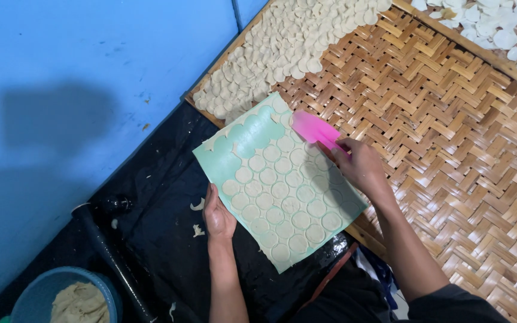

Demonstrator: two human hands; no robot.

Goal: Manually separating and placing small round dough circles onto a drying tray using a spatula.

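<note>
Head view: left hand point(218, 216) grips green board point(225, 162) edge, dough discs point(288, 203) on it. Right hand point(360, 167) holds pink scraper point(313, 128) over woven mat point(450, 137)

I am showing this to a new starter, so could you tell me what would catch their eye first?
Mid-frame, a pale green board covered in round dough discs, steadied by the left hand. The right hand works a bright pink scraper at its upper edge. Behind lies a woven bamboo tray with heaped discs along its far edge.
</note>
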